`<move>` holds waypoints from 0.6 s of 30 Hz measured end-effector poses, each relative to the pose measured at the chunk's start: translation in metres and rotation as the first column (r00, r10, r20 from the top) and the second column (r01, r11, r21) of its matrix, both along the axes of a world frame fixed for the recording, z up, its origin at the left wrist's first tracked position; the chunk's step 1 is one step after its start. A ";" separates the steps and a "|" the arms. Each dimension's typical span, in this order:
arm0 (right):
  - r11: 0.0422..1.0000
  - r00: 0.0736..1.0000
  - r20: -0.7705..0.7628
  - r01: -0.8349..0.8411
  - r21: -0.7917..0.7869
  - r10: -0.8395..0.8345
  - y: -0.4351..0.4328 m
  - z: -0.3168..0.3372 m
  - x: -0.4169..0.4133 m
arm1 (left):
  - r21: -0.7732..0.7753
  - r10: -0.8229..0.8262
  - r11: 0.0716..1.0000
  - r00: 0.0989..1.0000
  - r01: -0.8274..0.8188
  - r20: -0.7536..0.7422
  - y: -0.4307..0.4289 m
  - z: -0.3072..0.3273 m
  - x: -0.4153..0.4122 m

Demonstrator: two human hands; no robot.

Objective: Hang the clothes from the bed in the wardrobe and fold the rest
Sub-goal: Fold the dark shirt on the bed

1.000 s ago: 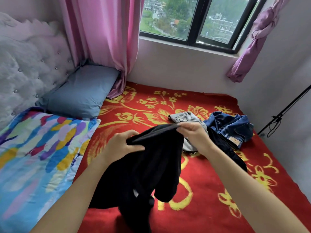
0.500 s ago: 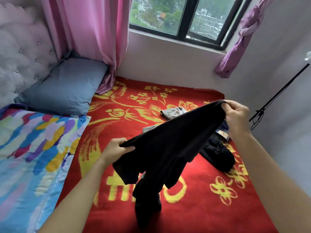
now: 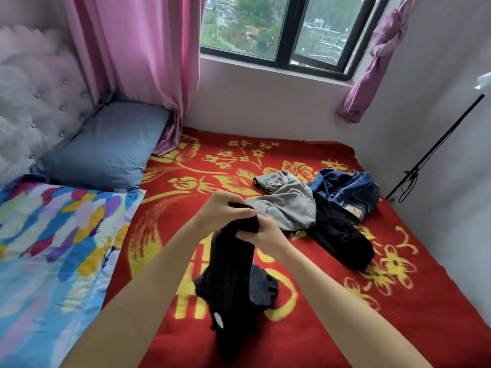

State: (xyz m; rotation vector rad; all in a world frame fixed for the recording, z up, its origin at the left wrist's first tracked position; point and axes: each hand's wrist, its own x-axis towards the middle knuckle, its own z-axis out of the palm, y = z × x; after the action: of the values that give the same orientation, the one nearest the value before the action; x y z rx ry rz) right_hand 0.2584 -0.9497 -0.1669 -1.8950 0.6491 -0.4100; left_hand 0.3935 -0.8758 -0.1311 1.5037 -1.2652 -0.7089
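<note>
Centrally, the left hand [image 3: 223,212] and right hand [image 3: 261,233] grip bunched soft black garment [image 3: 233,264], hanging limp above the fuzzy red blanket [image 3: 332,328]. Far right: crumpled grey knit [image 3: 285,203], stiff denim jeans [image 3: 348,187].

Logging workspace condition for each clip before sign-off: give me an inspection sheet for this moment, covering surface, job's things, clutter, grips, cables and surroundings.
Surface: red blanket with yellow flowers, spread flat.
Job's things: black garment bunched and hanging from the hands; grey garment, denim garment and dark garment heaped together towards the right wall.
Clutter: blue-grey pillow and multicoloured quilt at the left.
Grips: left hand and right hand both grip the black garment's top, close together.
Cables: black cord looped on a slanted black pole by the right wall.
Surroundings: window, pink curtain, knotted purple curtain, tufted headboard; no wardrobe in view.
</note>
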 end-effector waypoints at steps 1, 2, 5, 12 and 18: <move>0.998 0.998 0.024 0.053 0.027 -0.054 0.000 0.003 0.000 | -0.013 0.036 0.999 0.997 -0.037 -0.064 0.004 -0.003 0.003; 0.994 0.994 0.033 0.103 0.027 -0.104 0.000 0.006 -0.002 | -0.026 0.076 0.996 0.989 -0.079 -0.128 0.009 -0.008 0.007; 0.974 0.972 0.062 0.224 0.025 -0.225 -0.007 0.024 -0.008 | 0.038 0.169 0.986 0.939 -0.165 -0.299 0.030 -0.042 0.020; 0.907 0.863 0.290 0.418 0.051 -0.414 -0.019 0.104 -0.004 | 0.391 0.001 0.913 0.959 0.115 -0.285 0.042 -0.126 -0.015; 0.876 0.777 0.441 0.480 0.044 -0.448 -0.029 0.156 -0.020 | 0.237 0.067 0.970 0.871 0.057 -0.486 0.005 -0.122 -0.033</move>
State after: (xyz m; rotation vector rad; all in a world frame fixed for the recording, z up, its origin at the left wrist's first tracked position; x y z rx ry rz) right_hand 0.2380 -0.9784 -0.0105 -1.6049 0.7961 -1.1632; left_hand 0.3602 -0.8706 -0.2531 1.3925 -0.8020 -1.1946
